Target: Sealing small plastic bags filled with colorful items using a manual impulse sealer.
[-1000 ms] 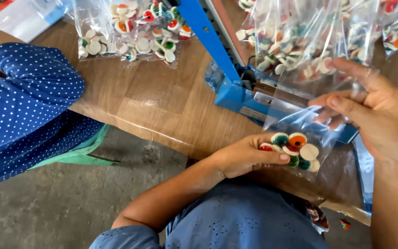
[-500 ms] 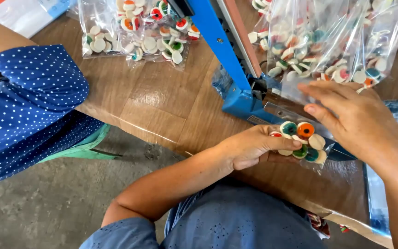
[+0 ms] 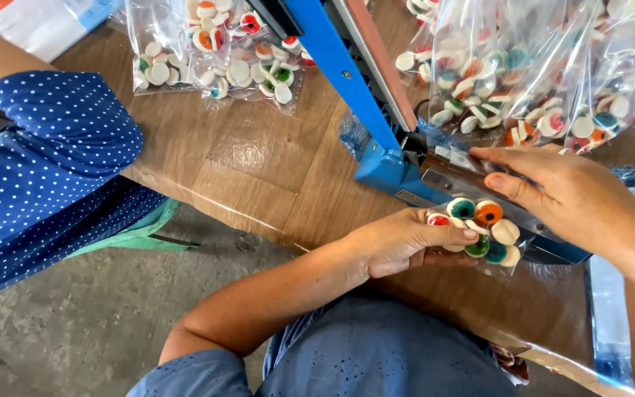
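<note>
Clear plastic bag of coloured round pieces (image 3: 479, 234) sits at the desk's near edge, its mouth laid across the bar of the blue heat sealer (image 3: 398, 165). Left hand (image 3: 398, 242) pinches the bag's filled end from below. Right hand (image 3: 553, 192), fingers flat and together, presses the bag's open top onto the bar. Sealer arm is raised, so this bag looks unsealed. Filled bags (image 3: 214, 51) lie toward the far edge. Wooden desk (image 3: 259, 162).

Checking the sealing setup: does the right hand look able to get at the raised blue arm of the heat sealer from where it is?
Probably yes. The right hand rests on the sealer's base, and the raised blue sealer arm slants up to its left with only open air between; the left hand holds the small clear bag of round candies lower down.
</note>
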